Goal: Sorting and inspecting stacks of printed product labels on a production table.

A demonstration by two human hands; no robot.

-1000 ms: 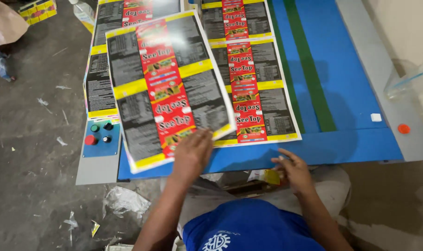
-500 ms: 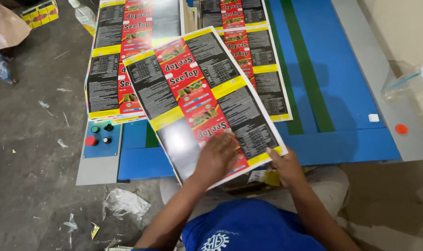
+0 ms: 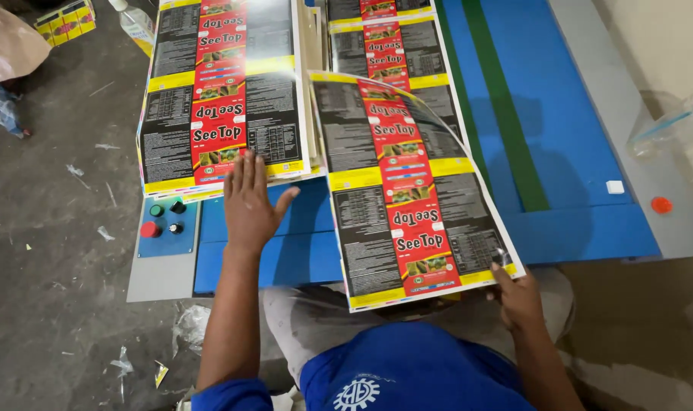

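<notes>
Head view: nearest the camera, a blue shirt (image 3: 407,373) and grey trousers (image 3: 316,327) of the person are seen at the lower edge. The right hand (image 3: 520,298) is closed on the near right corner of a glossy printed sheet (image 3: 407,190), which is held by that corner and bowed upward, its far end curling over the blue table (image 3: 559,137). The sheet is printed with a red strip down the middle, black text panels on either side and yellow bands. The left hand (image 3: 251,202) is held open and flat, fingers spread, its fingertips touching the near edge of a stack of like sheets (image 3: 224,91) that lies to the left of the held sheet. Just left of that hand, a small blue control panel (image 3: 164,224) with red, green and black buttons is set in the grey table edge. Beyond the held sheet, a second stack of sheets (image 3: 384,38) lies flat beside a green stripe (image 3: 498,99). At the right, a red cap (image 3: 661,204) is seen on the grey ledge (image 3: 628,114).
</notes>
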